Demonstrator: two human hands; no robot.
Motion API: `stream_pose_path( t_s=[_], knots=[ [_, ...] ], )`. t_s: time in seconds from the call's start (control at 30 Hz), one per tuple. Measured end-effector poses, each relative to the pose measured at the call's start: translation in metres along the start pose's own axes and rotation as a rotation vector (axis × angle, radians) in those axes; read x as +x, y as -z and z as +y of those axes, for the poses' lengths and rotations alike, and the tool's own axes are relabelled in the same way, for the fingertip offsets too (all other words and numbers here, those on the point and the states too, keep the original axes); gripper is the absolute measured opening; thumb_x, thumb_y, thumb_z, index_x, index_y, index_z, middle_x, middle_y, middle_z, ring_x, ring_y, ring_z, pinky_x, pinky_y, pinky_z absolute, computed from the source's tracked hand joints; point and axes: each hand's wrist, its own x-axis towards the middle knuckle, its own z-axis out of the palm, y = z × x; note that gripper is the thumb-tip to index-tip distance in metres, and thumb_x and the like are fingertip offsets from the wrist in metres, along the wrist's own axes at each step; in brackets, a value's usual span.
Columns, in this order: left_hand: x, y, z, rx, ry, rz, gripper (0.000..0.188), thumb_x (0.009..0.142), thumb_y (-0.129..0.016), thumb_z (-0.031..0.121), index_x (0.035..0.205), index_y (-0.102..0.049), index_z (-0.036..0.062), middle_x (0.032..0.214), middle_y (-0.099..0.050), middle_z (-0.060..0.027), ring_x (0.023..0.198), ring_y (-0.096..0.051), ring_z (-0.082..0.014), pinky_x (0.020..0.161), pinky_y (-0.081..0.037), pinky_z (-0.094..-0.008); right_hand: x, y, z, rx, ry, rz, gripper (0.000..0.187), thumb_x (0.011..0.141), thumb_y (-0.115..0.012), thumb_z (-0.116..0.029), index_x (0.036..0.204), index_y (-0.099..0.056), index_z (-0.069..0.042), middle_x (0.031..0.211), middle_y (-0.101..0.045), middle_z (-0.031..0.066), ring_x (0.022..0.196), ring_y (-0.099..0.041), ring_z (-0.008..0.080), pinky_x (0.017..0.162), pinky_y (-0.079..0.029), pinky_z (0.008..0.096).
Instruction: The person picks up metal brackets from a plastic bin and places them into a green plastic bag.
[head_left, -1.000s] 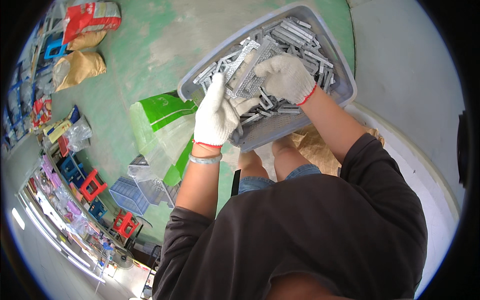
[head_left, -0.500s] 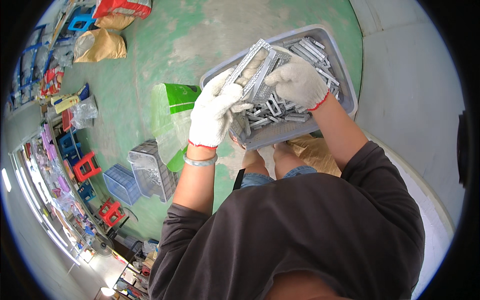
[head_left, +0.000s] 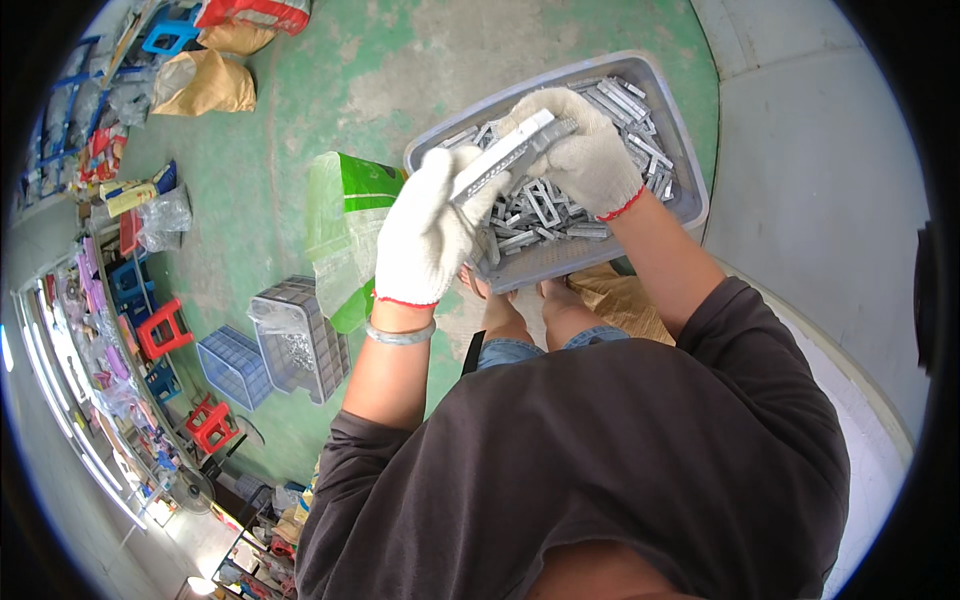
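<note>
Both gloved hands hold a small stack of grey rectangular metal frames [head_left: 505,158], turned nearly edge-on and tilted up to the right. At its lower left end, my left hand [head_left: 425,232] is closed round the stack, thumb on top. My right hand [head_left: 588,150] grips the upper right end; some of its fingers are hidden behind the frames. The stack is above a grey plastic crate [head_left: 540,264], where many similar grey metal pieces [head_left: 545,207] lie loose in a jumble.
A green and clear plastic bag [head_left: 345,225] stands left of the crate. Beyond it are a grey crate [head_left: 325,350] and a blue crate [head_left: 235,365]. A brown sack [head_left: 620,302] lies by my legs, and a pale wall [head_left: 800,150] rises on the right.
The frames have turned from showing their open faces to nearly edge-on. My right hand has shifted slightly left, closing on their upper end.
</note>
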Motion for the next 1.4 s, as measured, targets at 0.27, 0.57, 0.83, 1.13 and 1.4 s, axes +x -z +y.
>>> stream_pose_path(
  t_s=[0.27,0.57,0.83,1.13,1.4],
  knots=[
    [-0.025,-0.009,0.003,0.322,0.230,-0.090,0.054,0.089,-0.068,0.008,0.136,-0.046,-0.0054,0.118,-0.061,-0.0127,0.103,-0.063,-0.0203,0.088,-0.055,-0.0339,-0.015,-0.016,-0.016,-0.209,-0.026,0.014,0.044,0.083,-0.051,0.018,0.113,-0.070,-0.008,0.107,-0.071,0.0056,0.086,-0.065,0.0098,0.065,-0.052,0.0225],
    [-0.039,0.018,0.001,0.365,0.032,-0.001,0.031,0.083,-0.068,-0.002,0.113,-0.059,-0.0028,0.100,-0.065,-0.0081,0.086,-0.064,-0.0173,0.085,-0.056,-0.0370,-0.023,-0.015,-0.013,-0.123,-0.184,0.022,0.032,0.066,-0.066,0.019,0.088,-0.070,-0.003,0.120,-0.064,0.0127,0.111,-0.063,0.0252,0.095,-0.052,0.0384],
    [-0.061,0.133,0.060,0.598,-0.300,0.548,0.021,0.086,-0.067,-0.003,0.106,-0.060,-0.0024,0.086,-0.064,-0.0081,0.075,-0.065,-0.0179,0.079,-0.059,-0.0325,-0.025,-0.013,0.010,0.367,-0.300,0.068,0.040,0.087,-0.054,0.005,0.127,-0.054,0.002,0.112,-0.065,0.0143,0.094,-0.066,0.0276,0.078,-0.052,0.0354],
    [-0.060,0.288,0.112,1.564,-0.082,1.005,0.055,0.088,-0.071,0.033,0.125,-0.059,-0.0062,0.106,-0.068,-0.0147,0.094,-0.068,-0.0193,0.080,-0.054,-0.0293,-0.017,-0.053,0.039,0.617,-0.397,-0.068,0.028,0.097,-0.053,-0.007,0.123,-0.052,0.002,0.112,-0.060,0.0154,0.104,-0.061,0.0307,0.096,-0.051,0.0510],
    [-0.062,0.158,0.059,0.421,0.170,0.456,0.095,0.087,-0.050,0.076,0.140,-0.044,-0.0020,0.122,-0.061,-0.0227,0.116,-0.060,-0.0328,0.092,-0.054,-0.0492,-0.013,-0.092,0.054,0.712,-0.409,0.028,0.033,0.100,-0.051,-0.013,0.130,-0.049,0.002,0.126,-0.056,0.0190,0.118,-0.057,0.0342,0.106,-0.044,0.0543]
  ],
)
